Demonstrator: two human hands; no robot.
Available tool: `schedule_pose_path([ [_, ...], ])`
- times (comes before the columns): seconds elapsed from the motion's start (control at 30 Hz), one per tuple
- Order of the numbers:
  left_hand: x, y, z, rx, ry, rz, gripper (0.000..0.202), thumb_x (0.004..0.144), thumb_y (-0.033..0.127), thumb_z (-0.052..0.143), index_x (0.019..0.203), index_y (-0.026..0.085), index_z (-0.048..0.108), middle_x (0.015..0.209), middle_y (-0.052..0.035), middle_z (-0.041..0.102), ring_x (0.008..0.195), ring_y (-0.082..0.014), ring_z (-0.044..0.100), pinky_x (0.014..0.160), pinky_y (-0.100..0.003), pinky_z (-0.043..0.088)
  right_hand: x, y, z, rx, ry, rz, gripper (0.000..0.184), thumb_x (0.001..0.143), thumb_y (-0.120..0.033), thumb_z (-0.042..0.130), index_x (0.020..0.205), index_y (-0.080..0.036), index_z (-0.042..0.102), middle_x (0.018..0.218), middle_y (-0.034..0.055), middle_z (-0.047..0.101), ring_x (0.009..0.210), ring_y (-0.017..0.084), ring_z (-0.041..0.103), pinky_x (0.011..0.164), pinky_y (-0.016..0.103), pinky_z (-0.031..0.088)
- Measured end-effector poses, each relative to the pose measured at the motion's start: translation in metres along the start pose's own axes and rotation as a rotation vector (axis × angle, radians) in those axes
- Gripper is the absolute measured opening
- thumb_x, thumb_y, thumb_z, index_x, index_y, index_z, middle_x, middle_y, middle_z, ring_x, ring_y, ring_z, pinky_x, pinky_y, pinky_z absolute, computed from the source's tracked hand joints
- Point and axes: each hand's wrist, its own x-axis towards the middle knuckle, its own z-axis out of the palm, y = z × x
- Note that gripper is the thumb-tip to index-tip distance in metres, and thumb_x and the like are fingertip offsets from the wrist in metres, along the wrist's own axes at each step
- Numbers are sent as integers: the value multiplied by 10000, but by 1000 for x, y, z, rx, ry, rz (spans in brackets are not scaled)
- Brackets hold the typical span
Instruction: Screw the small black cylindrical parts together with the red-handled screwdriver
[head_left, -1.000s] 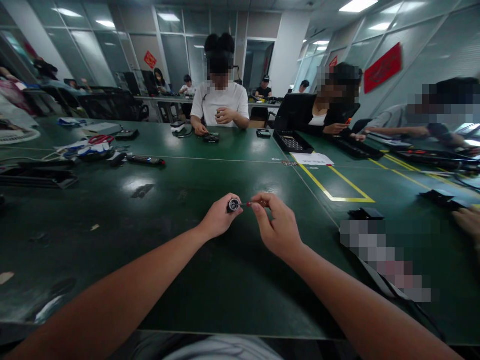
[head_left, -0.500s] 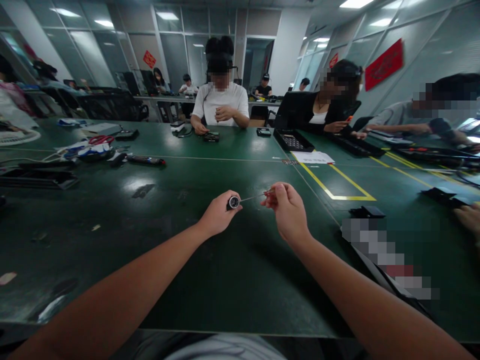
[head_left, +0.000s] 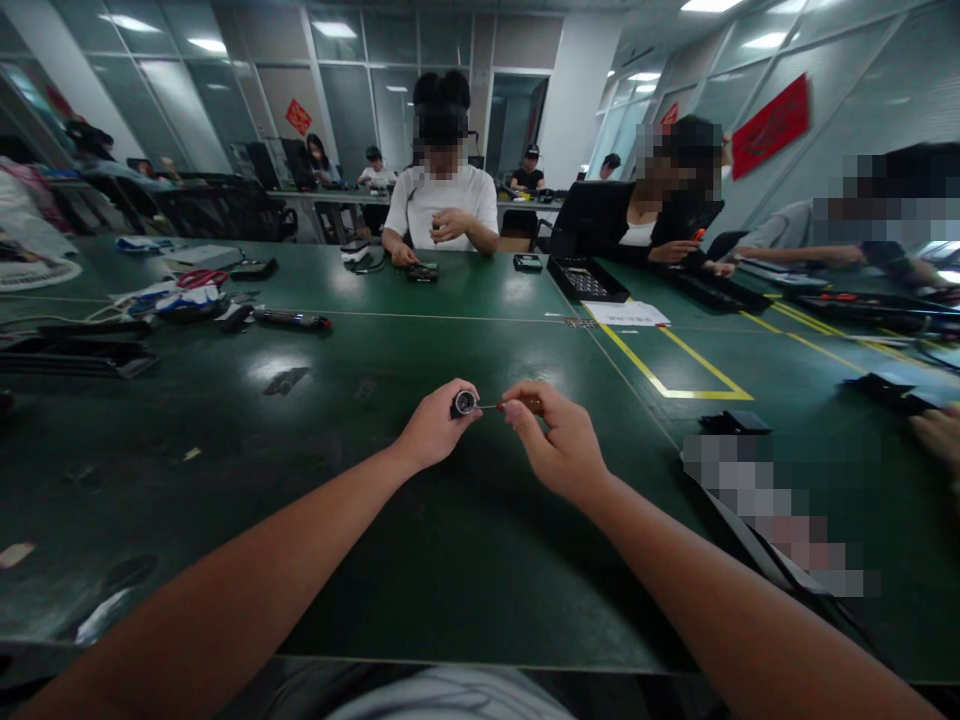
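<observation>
Centrally, your left hand [head_left: 437,430] has its fingers curled around a black tube [head_left: 464,402], whose round, silver-rimmed end faces you; the detail inside is too small to read. Your right hand [head_left: 562,440], at three o'clock from it, pinches a thin rod [head_left: 491,406] with a red end between thumb and fingertips. The rod points back toward the tube, but whether its tip touches it is hidden. Both hands are held over a green table [head_left: 420,590].

From your hands, a black piece [head_left: 733,423] lies at three o'clock, and a yellow tape outline [head_left: 705,394] at two. Toward one o'clock are a white paper [head_left: 626,313] and, farther off, a black tray [head_left: 587,281]. At ten o'clock lies a pen [head_left: 291,319], with red scissors [head_left: 202,279] beyond. At twelve sits a person in a white shirt [head_left: 444,205].
</observation>
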Motion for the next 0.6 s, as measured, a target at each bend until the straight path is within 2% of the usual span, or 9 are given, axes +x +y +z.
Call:
schedule_pose_path([
  [0.17,-1,4,0,6,-6,-2,99,863,212,662,934,198,595,951,-23,645,877,-190,583,864,-333,460,3,-2,-1,-96,68,14,168,996,-321,481,977,-213,607,811,40,702,714,187,670,678,316,477],
  [0.37,0,2,0,12,-19,-15,99,865,218,657,936,200,591,944,-22,646,869,-191,583,856,-338,459,3,-3,1,-71,-10,7,146,992,-309,486,1005,-217,599,824,37,708,736,188,684,679,307,490],
  [0.6,1,0,0,90,2,8,104,867,210,669,949,206,605,957,-24,642,916,-208,570,852,-339,431,0,-8,4,-124,27,1,129,993,-293,482,1004,-217,585,809,39,700,708,186,675,657,303,484],
])
